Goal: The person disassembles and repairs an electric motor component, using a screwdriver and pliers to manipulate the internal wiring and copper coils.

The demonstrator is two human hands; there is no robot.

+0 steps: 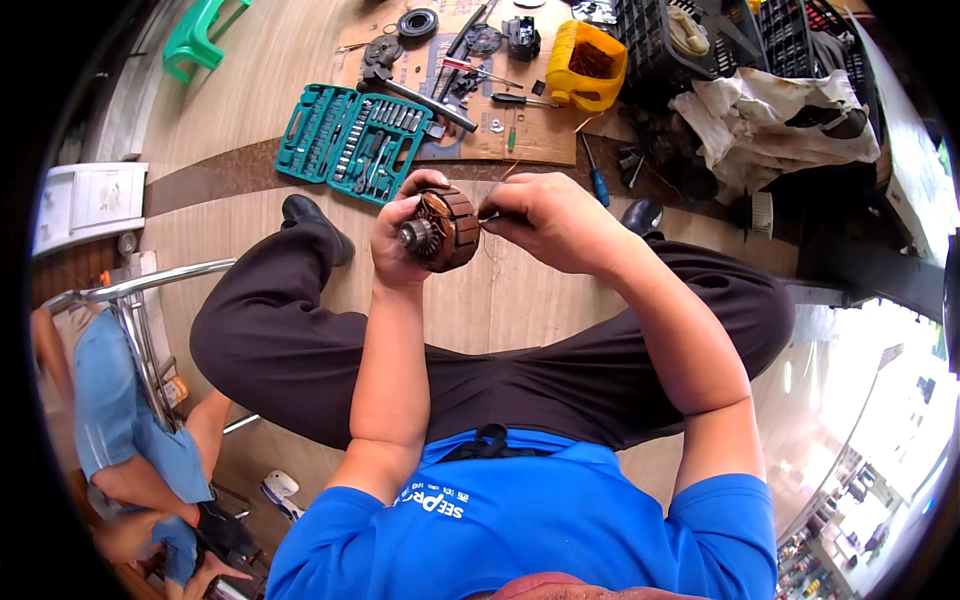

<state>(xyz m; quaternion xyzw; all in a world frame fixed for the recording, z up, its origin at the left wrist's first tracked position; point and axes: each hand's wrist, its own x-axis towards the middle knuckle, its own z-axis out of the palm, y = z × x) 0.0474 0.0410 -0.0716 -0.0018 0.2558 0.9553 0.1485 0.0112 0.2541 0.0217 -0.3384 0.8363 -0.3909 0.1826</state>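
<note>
Looking down from the head, a seated person in a blue shirt and dark trousers holds a motor armature (445, 230) above their knees. The left hand (400, 245) wraps around it from the left, fingers clamped on its copper-coloured windings, with the shaft end pointing toward the viewer. The right hand (545, 220) sits just beside it on the right, its fingers pinched together on a thin wire (490, 215) at the armature's edge. On the floor beyond the knees lies an open teal socket set case (350, 140), and next to it a sheet of cardboard (530, 140) strewn with screwdrivers and small parts. A yellow container (590, 65) stands at the cardboard's far end, near dark crates. A green stool (200, 35) sits at upper left. Another person in blue crouches at lower left.
</note>
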